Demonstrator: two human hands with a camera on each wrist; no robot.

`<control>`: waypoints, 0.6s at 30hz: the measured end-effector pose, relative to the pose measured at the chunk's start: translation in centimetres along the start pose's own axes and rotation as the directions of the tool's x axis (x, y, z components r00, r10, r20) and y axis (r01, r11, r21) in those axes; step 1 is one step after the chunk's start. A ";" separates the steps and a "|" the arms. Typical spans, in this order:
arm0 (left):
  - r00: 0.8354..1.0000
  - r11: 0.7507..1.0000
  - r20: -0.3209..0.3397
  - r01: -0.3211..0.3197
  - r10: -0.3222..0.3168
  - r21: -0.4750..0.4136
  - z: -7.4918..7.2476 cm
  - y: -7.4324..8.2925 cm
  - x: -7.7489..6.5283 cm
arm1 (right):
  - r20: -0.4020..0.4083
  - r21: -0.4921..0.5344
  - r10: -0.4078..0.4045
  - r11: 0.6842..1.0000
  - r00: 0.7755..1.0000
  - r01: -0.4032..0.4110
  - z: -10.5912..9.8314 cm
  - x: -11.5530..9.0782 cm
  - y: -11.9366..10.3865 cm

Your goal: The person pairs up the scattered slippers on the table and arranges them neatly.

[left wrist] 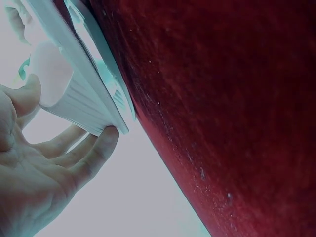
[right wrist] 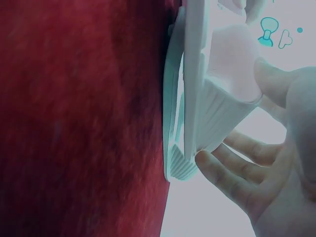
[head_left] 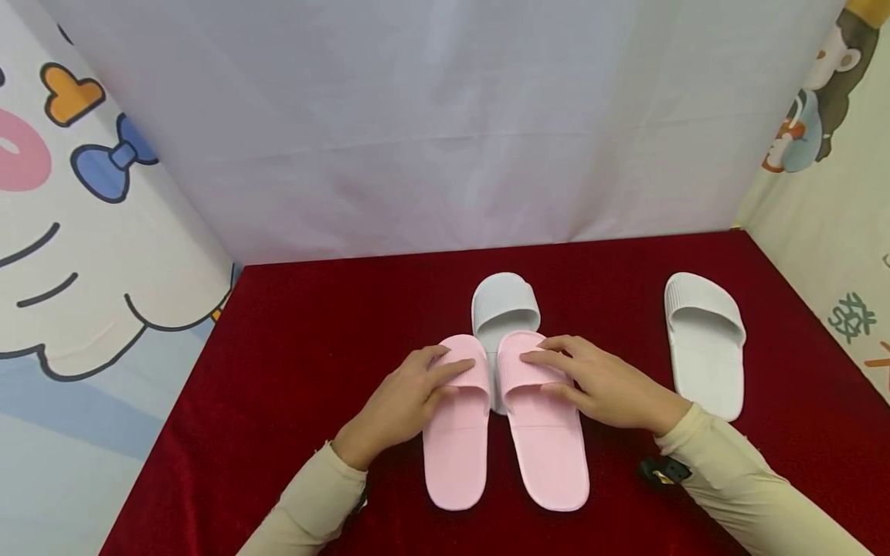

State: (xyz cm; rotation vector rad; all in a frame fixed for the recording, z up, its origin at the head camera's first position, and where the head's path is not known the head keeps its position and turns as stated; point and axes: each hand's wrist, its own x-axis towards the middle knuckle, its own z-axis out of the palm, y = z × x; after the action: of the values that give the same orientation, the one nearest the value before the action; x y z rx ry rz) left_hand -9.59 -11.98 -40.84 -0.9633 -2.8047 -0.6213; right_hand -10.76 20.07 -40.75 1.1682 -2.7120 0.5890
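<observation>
Two pink slippers lie side by side in the head view, toes pointing away from me. My left hand point(head_left: 403, 394) grips the left pink slipper point(head_left: 455, 463) across its strap, thumb at the opening edge and fingers toward the toe. In the same way my right hand point(head_left: 612, 382) holds the right pink slipper point(head_left: 552, 463), whose heel angles outward. Behind and partly beneath them is a white slipper point(head_left: 505, 289), its heel part mostly hidden. The right wrist view shows the pink slipper's ribbed strap point(right wrist: 217, 118) between thumb and fingers, its sole above the white slipper.
Another white slipper point(head_left: 709, 371) rests at the right, beyond my right forearm. Red cloth point(head_left: 313, 332) covers the table. A white curtain point(head_left: 445, 139) hangs at the back, with printed cloths on both sides.
</observation>
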 end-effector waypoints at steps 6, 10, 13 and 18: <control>1.000 1.000 -0.012 -0.014 0.014 0.015 0.1 0.1 -0.1 | 0.009 -0.002 -0.012 1.000 1.000 0.012 0.5 0.8 -0.6; 0.999 0.999 -0.027 -0.023 0.024 0.031 0.1 0.0 -0.3 | 0.011 -0.010 -0.016 1.000 1.000 0.016 0.9 1.1 -0.9; 0.999 0.998 -0.036 -0.025 0.027 0.050 0.1 -0.2 -0.5 | 0.010 -0.006 -0.013 1.000 1.000 0.013 1.1 1.4 -1.2; 0.999 0.998 -0.050 -0.009 0.012 0.063 -0.4 -0.6 -1.0 | 0.015 0.003 -0.017 1.000 1.000 0.017 1.3 2.1 -1.7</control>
State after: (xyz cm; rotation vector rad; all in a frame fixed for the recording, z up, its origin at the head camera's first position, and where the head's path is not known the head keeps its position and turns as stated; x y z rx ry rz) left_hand -9.17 -13.07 -40.93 -0.9375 -2.7556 -0.5448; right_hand -10.94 17.03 -40.90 1.1998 -2.7123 0.5849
